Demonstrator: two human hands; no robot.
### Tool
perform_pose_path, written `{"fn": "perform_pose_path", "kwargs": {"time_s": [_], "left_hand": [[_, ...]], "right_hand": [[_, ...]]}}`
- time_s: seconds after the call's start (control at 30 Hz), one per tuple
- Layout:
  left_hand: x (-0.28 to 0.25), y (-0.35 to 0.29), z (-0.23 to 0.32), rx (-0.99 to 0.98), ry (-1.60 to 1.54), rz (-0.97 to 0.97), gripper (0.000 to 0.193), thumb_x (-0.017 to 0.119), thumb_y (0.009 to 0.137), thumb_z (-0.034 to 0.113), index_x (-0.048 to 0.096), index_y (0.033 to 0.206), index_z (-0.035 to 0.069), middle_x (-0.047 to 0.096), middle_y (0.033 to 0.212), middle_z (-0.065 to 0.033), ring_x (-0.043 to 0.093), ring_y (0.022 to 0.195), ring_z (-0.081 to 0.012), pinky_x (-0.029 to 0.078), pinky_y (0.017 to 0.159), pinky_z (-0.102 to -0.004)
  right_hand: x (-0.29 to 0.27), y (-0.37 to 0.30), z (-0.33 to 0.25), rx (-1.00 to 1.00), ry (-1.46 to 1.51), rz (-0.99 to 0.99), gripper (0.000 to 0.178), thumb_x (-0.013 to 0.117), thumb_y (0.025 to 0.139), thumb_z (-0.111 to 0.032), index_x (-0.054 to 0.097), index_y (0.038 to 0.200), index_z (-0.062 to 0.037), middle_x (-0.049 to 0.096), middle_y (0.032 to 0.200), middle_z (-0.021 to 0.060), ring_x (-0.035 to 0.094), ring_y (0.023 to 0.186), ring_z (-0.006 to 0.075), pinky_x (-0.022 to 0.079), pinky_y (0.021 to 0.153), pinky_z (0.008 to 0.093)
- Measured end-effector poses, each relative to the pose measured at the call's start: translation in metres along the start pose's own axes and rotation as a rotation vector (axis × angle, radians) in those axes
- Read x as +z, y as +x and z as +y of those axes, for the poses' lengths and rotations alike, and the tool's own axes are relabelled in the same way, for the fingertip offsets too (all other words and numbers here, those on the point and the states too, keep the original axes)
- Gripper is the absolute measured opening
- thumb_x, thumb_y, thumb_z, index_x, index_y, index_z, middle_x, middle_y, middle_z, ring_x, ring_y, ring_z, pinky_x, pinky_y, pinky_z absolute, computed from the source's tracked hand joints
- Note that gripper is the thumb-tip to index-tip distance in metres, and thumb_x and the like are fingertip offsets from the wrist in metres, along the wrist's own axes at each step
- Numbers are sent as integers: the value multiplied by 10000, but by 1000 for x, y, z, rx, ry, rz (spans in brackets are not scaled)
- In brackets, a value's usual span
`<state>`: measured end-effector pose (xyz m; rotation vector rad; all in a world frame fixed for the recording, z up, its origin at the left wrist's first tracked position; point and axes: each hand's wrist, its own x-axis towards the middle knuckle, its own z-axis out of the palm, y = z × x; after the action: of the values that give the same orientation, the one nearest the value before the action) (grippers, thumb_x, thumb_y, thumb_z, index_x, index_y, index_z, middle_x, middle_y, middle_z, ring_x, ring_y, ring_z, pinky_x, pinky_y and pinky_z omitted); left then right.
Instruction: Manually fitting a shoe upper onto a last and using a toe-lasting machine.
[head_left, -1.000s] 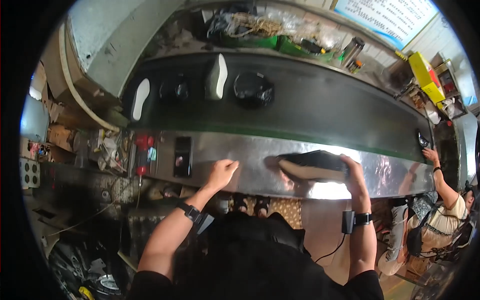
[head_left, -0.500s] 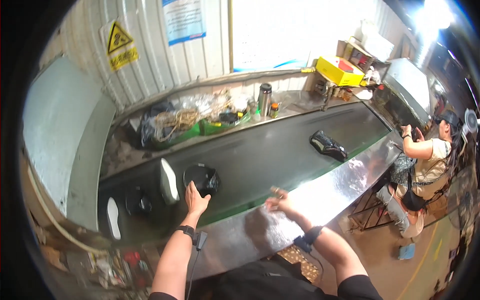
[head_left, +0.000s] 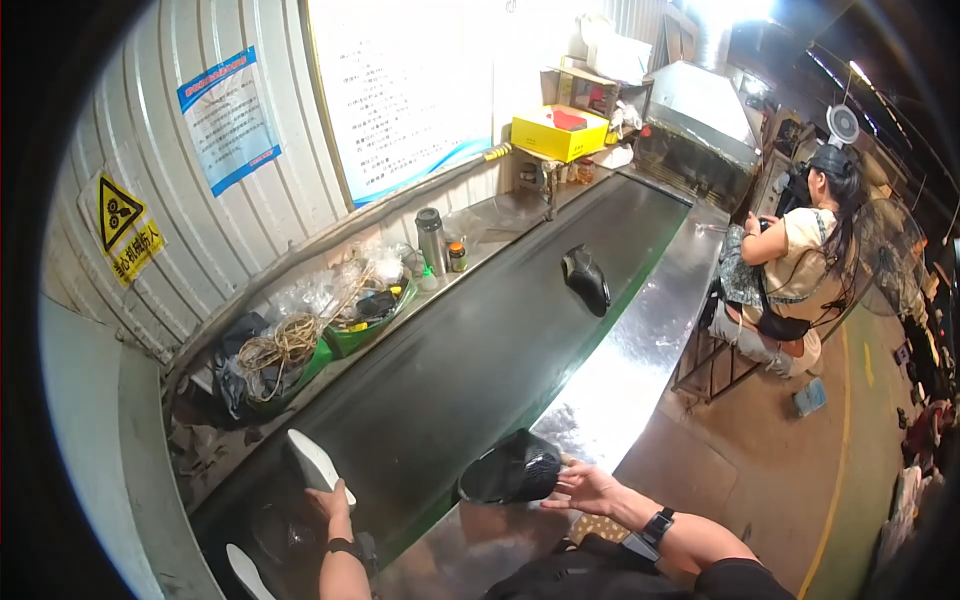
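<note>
My left hand [head_left: 329, 501] is closed on the near end of a white shoe sole [head_left: 312, 458], which slants over the dark conveyor belt [head_left: 440, 375]. My right hand [head_left: 592, 492] has its thumb and fingers at the end of a glossy black shoe upper [head_left: 512, 468], above the belt's near edge. A second white sole [head_left: 246, 572] lies at the lower left. Beside it, a dark, shiny shoe upper [head_left: 285, 535] is hard to make out against the belt. Farther along the belt sits another black shoe [head_left: 586, 280].
A metal ledge [head_left: 610, 385] borders the belt's near side. Along the wall are green bins [head_left: 372, 335] of cord and plastic, a steel flask [head_left: 430, 240] and a yellow box [head_left: 560, 135]. A metal hood [head_left: 705, 110] stands at the far end. Another person [head_left: 800, 240] sits at right.
My left hand has gone from the black upper to the white sole and taken hold of it. The black upper is now at my right hand, nearer me. The view has turned right.
</note>
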<state>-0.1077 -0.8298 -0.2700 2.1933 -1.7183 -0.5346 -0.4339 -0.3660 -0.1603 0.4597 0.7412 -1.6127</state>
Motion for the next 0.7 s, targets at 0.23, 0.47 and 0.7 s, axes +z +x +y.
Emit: {"fn": "perform_pose_path", "kwargs": {"time_s": [0.23, 0.47, 0.7], "left_hand": [[-66, -116, 29, 385, 148, -52, 901, 749, 712, 93, 409, 1545, 143, 441, 1461, -282, 414, 1365, -470, 366, 1137, -525], [-119, -315, 56, 1375, -4, -58, 399, 728, 657, 86, 748, 1045, 177, 536, 1308, -160, 480, 1246, -357, 391, 1045, -510], [-71, -413, 54, 1451, -200, -205, 391, 775, 768, 160, 736, 1155, 199, 627, 1238, -121, 556, 1181, -299, 418, 1015, -454]], "right_hand": [[13, -2, 2, -23, -34, 76, 1000, 682, 960, -15, 28, 1638, -351, 540, 879, 13, 606, 795, 148, 421, 1094, 706], [42, -30, -29, -281, -517, -188, 933, 664, 970, -19, 47, 1647, -200, 614, 1354, 59, 630, 1192, 193, 574, 971, 485], [54, -87, -36, -487, -1140, -339, 877, 664, 979, -53, 92, 1643, -68, 386, 1569, 232, 529, 1329, 330, 514, 1062, 478]]}}
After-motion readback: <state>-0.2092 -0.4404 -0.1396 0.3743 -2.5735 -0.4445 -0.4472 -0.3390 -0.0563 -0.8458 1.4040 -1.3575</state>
